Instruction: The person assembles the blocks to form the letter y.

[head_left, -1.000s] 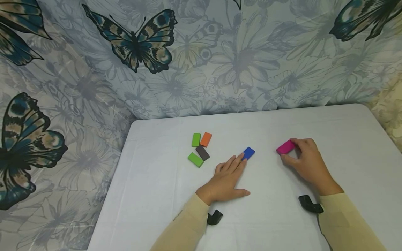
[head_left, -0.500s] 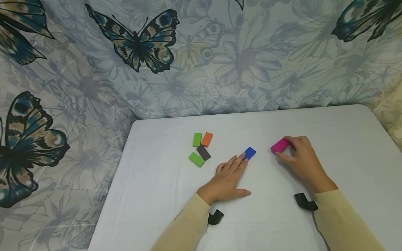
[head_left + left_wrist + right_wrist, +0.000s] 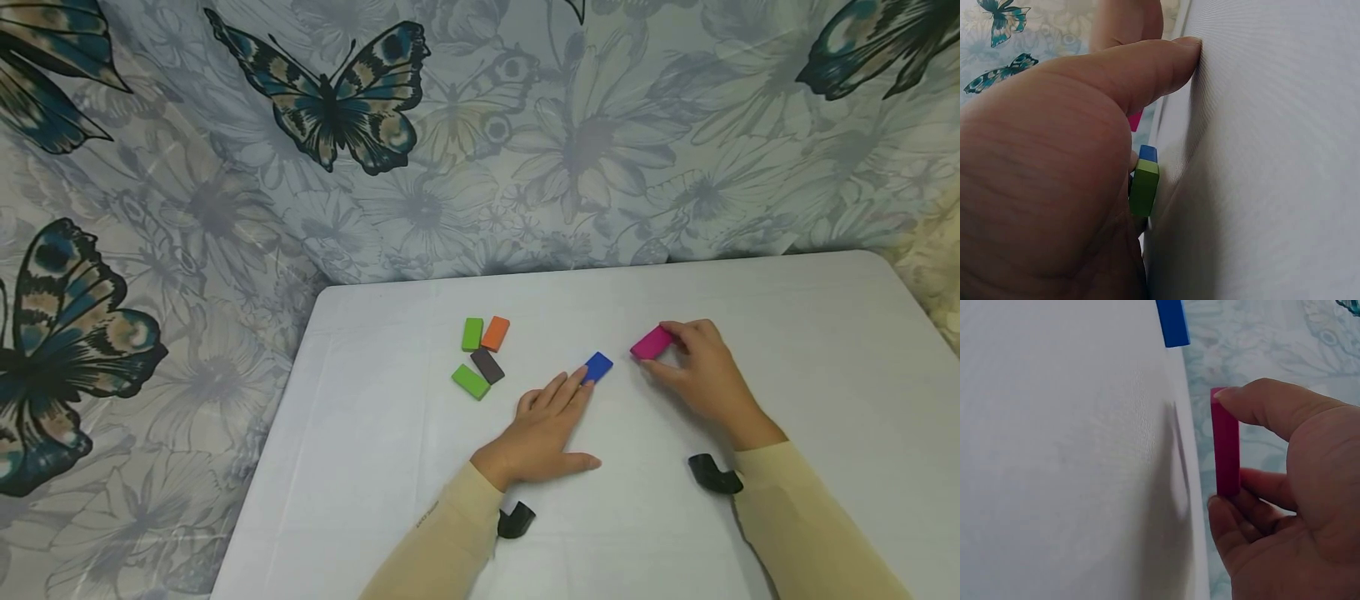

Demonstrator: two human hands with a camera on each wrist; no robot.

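Note:
In the head view my left hand (image 3: pixel 532 437) lies palm down over the table with fingers extended, fingertips on a small blue block (image 3: pixel 598 367). The left wrist view shows a green block (image 3: pixel 1144 189) beside the blue block (image 3: pixel 1148 153), partly behind the palm; the head view hides this green one under the hand. To the right, my right hand (image 3: pixel 701 375) pinches a magenta rectangular block (image 3: pixel 652 342) between thumb and fingers. The right wrist view has that magenta block (image 3: pixel 1227 444) raised above the white surface, gripped at its two ends.
Left of the hands lie a green block (image 3: pixel 472 334), an orange block (image 3: pixel 495 333), a dark grey block (image 3: pixel 487 365) and another green block (image 3: pixel 470 382), close together. The white table (image 3: pixel 360 467) meets a butterfly-print cloth (image 3: pixel 480 167) at its back edge.
My right hand has carried the magenta block leftward, closer to the blue block. The left hand stays where it was on the blue block.

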